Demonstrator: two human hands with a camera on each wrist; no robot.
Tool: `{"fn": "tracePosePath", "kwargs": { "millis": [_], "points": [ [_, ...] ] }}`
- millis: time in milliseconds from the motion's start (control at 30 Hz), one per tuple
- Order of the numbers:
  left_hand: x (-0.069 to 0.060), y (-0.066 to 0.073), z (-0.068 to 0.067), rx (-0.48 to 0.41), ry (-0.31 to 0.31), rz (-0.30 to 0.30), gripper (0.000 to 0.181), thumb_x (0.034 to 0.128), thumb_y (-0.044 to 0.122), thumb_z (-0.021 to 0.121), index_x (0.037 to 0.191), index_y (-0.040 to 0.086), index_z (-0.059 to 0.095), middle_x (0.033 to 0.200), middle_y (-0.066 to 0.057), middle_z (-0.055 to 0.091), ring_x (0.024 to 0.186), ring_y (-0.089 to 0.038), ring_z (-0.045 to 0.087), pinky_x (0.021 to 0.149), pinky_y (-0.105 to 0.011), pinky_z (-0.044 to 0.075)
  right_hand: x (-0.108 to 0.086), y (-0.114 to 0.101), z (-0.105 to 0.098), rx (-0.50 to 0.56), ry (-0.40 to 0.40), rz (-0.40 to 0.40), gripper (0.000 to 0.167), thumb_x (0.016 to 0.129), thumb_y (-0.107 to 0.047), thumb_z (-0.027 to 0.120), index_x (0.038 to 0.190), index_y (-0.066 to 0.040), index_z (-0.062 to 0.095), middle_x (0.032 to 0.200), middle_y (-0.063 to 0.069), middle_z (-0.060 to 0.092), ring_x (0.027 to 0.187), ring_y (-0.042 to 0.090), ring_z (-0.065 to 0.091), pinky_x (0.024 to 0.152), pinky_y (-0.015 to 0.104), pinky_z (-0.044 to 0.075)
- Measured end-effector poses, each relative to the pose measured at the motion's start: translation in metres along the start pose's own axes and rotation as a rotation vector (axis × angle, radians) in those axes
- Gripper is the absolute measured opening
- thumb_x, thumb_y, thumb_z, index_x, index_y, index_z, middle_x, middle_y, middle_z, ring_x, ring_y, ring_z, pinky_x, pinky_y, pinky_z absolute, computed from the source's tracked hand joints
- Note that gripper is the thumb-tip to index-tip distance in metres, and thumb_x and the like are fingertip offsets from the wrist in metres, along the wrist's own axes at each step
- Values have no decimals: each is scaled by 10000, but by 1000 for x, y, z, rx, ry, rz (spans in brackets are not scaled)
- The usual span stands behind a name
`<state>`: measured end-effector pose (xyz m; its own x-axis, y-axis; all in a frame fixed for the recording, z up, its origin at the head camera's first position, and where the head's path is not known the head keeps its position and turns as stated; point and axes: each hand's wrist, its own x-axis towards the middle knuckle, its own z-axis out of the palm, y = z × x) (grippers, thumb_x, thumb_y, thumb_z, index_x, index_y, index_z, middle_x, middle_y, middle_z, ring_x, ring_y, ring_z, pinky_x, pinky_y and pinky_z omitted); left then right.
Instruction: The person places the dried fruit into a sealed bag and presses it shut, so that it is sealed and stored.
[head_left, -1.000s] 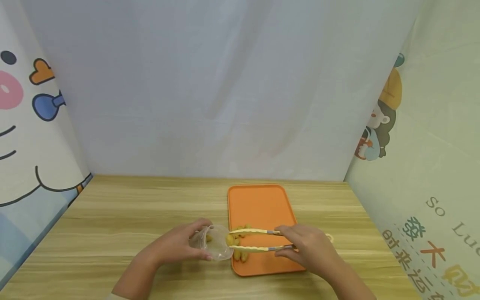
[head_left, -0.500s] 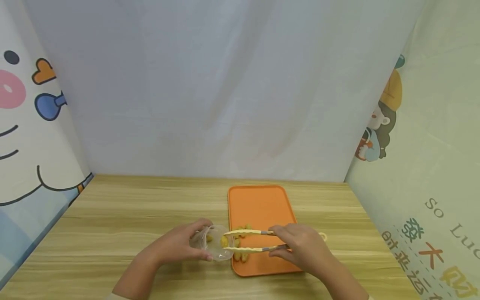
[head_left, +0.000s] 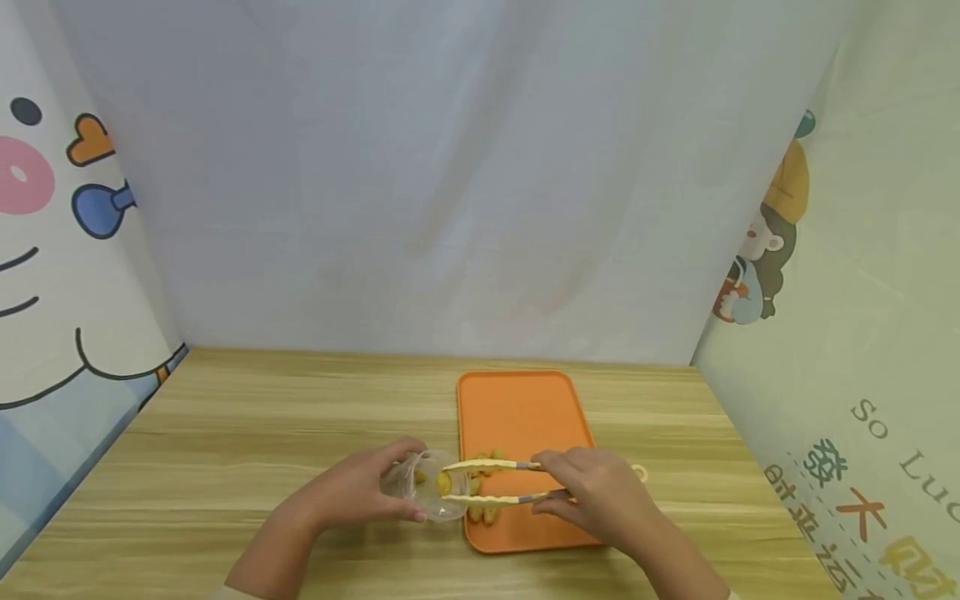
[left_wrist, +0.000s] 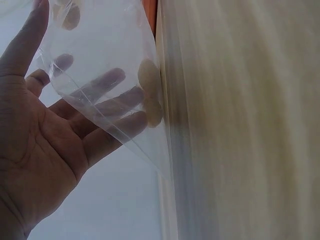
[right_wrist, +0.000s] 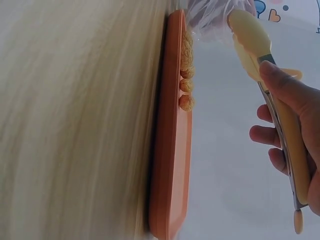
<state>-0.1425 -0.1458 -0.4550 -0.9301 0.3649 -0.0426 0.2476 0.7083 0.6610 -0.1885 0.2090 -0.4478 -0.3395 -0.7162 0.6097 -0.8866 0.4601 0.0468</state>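
My left hand (head_left: pixel 367 490) curls round a clear plastic container (head_left: pixel 442 510) lying on its side, mouth toward the tray. In the left wrist view a peanut (left_wrist: pixel 148 80) rests inside it, beside the fingertips. My right hand (head_left: pixel 607 496) grips yellow tongs (head_left: pixel 498 501), whose tips reach into the container's mouth with a yellowish piece (head_left: pixel 444 482) between them. Several peanuts (head_left: pixel 483 513) lie at the near left of the orange tray (head_left: pixel 525 408); in the right wrist view some peanuts (right_wrist: pixel 186 85) show along its edge.
The tray stands on a wood-grain table (head_left: pixel 300 400), right of the container. A pale curtain (head_left: pixel 420 183) hangs behind the table, with printed cloths (head_left: pixel 847 333) at both sides.
My right hand has moved left, bringing the tongs and the piece between them from the container's rim to inside its mouth. My left hand and the container have stayed in place.
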Motion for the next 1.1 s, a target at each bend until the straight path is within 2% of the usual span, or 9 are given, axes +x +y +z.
{"fn": "tracePosePath", "kwargs": {
  "millis": [233, 533, 733, 1100],
  "points": [
    [0, 0, 0, -11, -11, -1, 809, 696, 664, 762, 1374, 330, 473, 1292, -15, 625, 1204, -270, 572, 963, -536, 462, 4, -3, -2, 15, -9, 7, 541, 718, -538, 791, 1088, -160, 678, 749, -120, 648, 587, -29, 511, 538, 129, 432],
    [0, 0, 0, -26, -23, 12, 780, 701, 664, 758, 1354, 341, 479, 1240, 34, 638, 1158, -213, 587, 950, -511, 469, 3, -1, -12, 38, -9, 14, 533, 769, -560, 738, 1121, -166, 668, 801, -114, 680, 616, -15, 564, 566, 137, 465],
    [1, 0, 0, -17, -10, 13, 760, 699, 632, 781, 1336, 331, 497, 1232, 41, 635, 1119, -176, 591, 941, -496, 470, -1, 4, -22, 60, -3, 32, 528, 782, -545, 738, 1143, -166, 666, 889, -91, 716, 693, 16, 649, 624, 180, 525],
    [3, -1, 0, -4, -10, 13, 796, 683, 667, 768, 1341, 303, 507, 1213, 44, 639, 1103, -155, 584, 946, -487, 466, -17, 16, -26, 13, 1, 81, 538, 754, -564, 747, 1129, -184, 686, 936, -108, 714, 699, -40, 627, 633, 175, 524]
  ]
}}
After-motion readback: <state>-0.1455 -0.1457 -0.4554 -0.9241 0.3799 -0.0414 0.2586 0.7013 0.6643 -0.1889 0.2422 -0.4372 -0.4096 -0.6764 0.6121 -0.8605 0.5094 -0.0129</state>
